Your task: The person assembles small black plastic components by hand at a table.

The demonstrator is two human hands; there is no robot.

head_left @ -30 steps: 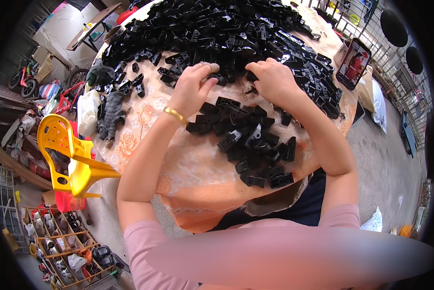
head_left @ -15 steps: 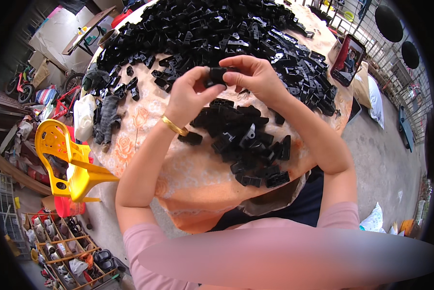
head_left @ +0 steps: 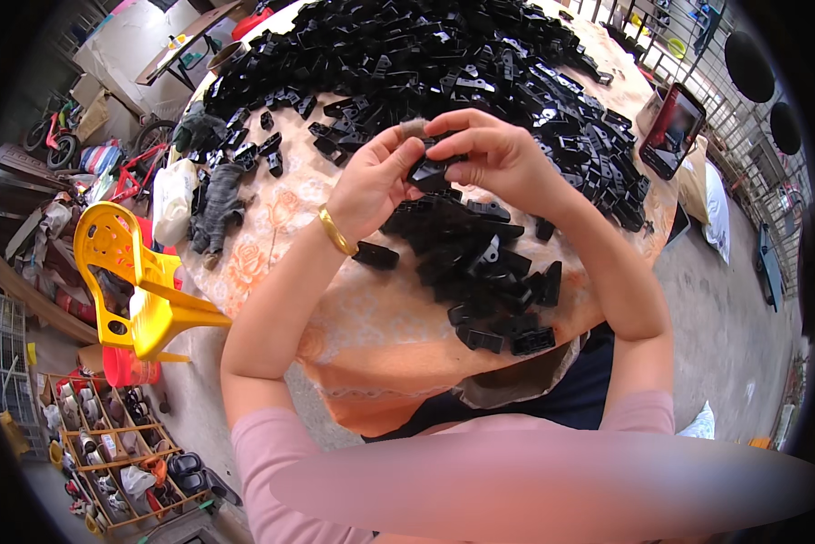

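A small black part (head_left: 428,172), hard and smooth like moulded plastic, sits between the fingertips of both hands; its outline is blocky, though the fingers hide much of it. The left hand (head_left: 375,181) has thumb and fingers pinched on its left side, and a beige, cloth-like wrap (head_left: 414,128) rings one fingertip; the right hand (head_left: 498,163) has its fingers bent over the other side with the thumb below, clamped on the same piece. A smooth gold-coloured bangle (head_left: 336,230) circles the left wrist. Just nearer the body than the fingers lies a loose cluster of similar parts (head_left: 489,263), angular and glossy, some showing hollow channels. Beyond the fingers spreads a large, dense heap (head_left: 407,63) of black pieces with shiny edges and small holes. All rest on a table (head_left: 353,317) covered in peach cloth with a rose pattern and an orange lower border. Left of the fingers, near the table's edge, are a crumpled grey knitted glove (head_left: 215,213) and a soft white bag (head_left: 171,201); farther left stands a yellow moulded chair (head_left: 158,317) with a pierced back. Right of the fingers, a phone (head_left: 672,131) stands tilted, its lit screen too blurred to read.
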